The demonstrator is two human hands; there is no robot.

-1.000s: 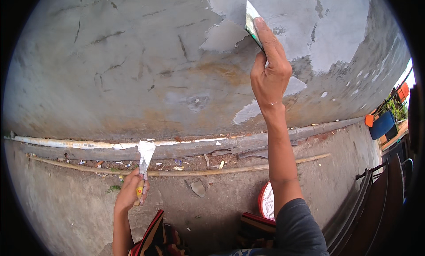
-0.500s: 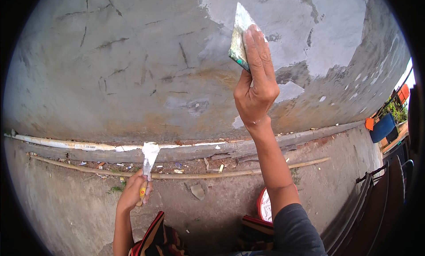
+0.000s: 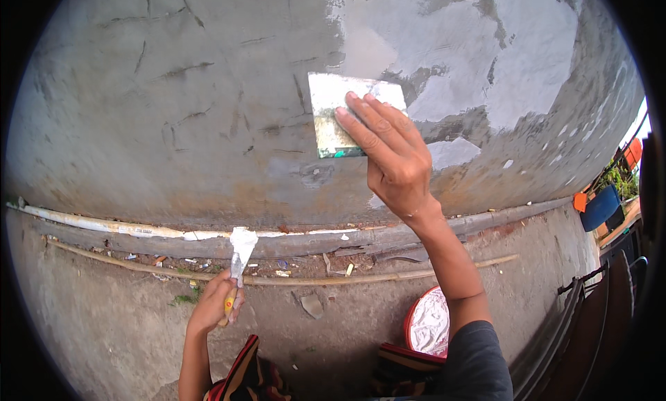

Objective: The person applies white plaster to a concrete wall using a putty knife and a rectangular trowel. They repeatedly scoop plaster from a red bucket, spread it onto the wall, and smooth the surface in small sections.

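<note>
My right hand (image 3: 395,141) grips a flat, squarish metal filling blade (image 3: 336,113) with a green-marked lower edge. Its fingers lie over the blade's face, and the blade is at the grey wall (image 3: 229,75), left of the pale patches of filler (image 3: 451,89). Lower left, my left hand (image 3: 215,300) is closed round the yellow handle of a putty knife (image 3: 243,247). White putty covers the knife's blade, which points up toward the foot of the wall. By my right forearm stands a red bucket (image 3: 411,316) with white putty (image 3: 430,325) in it, partly hidden by the arm.
A white pipe (image 3: 125,227) runs along the wall's foot. In front of it lie a long bamboo pole (image 3: 326,281), litter and a flat stone (image 3: 312,305). On the right are a dark wooden bench (image 3: 583,318) and a blue container (image 3: 601,208).
My right hand has moved down and left along the wall, and its blade has turned to show more of its face. The left hand with the putty knife has hardly moved.
</note>
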